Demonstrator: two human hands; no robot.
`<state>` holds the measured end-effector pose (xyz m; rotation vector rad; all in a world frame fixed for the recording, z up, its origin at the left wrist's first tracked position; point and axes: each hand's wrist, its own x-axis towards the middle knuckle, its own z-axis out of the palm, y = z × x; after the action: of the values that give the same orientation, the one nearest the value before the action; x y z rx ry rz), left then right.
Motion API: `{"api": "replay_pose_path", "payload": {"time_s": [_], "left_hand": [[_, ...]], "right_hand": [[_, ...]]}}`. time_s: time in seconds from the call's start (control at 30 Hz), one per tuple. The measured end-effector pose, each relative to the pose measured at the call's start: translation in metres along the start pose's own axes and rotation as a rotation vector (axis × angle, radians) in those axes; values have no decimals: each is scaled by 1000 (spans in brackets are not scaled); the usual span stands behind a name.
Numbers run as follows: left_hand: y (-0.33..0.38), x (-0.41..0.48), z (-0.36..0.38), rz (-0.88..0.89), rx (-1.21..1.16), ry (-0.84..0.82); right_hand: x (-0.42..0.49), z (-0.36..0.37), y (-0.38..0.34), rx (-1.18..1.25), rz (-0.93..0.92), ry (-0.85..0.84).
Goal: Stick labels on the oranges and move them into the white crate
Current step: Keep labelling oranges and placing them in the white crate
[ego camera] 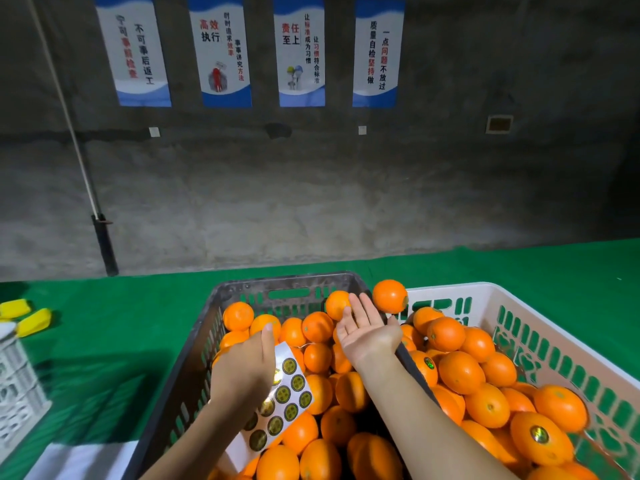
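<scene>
Right hand (367, 332) lies palm up, fingers straight and slightly spread, touching nothing. 1 orange (389, 296) hangs free just beyond its fingertips, over the shared edge of the 2 crates, so I judge it is being lobbed into the white crate (485, 287) rather than carried. Left hand (242, 372) grips the label sheet (287, 393) low over the dark crate (221, 296), stickers facing up, likely kept close to the unlabelled fruit for a short reach. The white crate sits against the dark one's right side, which keeps each transfer brief, and labelled oranges (538, 436) lie inside it. Both crates rest on green cloth (104, 323), with 2 yellow objects (34, 322) well apart at left and 4 posters (299, 51) on the wall.
</scene>
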<state>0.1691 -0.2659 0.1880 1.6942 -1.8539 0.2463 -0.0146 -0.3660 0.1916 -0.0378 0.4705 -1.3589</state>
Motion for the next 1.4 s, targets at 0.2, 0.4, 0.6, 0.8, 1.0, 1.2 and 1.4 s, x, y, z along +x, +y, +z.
{"api": "replay_pose_path", "payload": {"time_s": [0.2, 0.4, 0.6, 0.8, 1.0, 1.2, 1.4], "left_hand": [[-7, 2, 1, 80, 366, 58], [-7, 4, 8, 73, 324, -5], [-8, 8, 13, -200, 136, -41], [-5, 12, 11, -342, -117, 35], [-8, 12, 10, -386, -202, 51], [-11, 14, 17, -217, 14, -161], [-14, 15, 14, -247, -71, -182]], "right_hand": [[2, 2, 2, 14, -5, 27], [-10, 11, 15, -964, -10, 23], [-22, 15, 32, -1441, 305, -552], [-11, 6, 32, -1462, 76, -461], [-5, 4, 25, -1343, -109, -268], [-7, 3, 23, -1299, -192, -231], [-4, 4, 22, -1325, -302, -221]]}}
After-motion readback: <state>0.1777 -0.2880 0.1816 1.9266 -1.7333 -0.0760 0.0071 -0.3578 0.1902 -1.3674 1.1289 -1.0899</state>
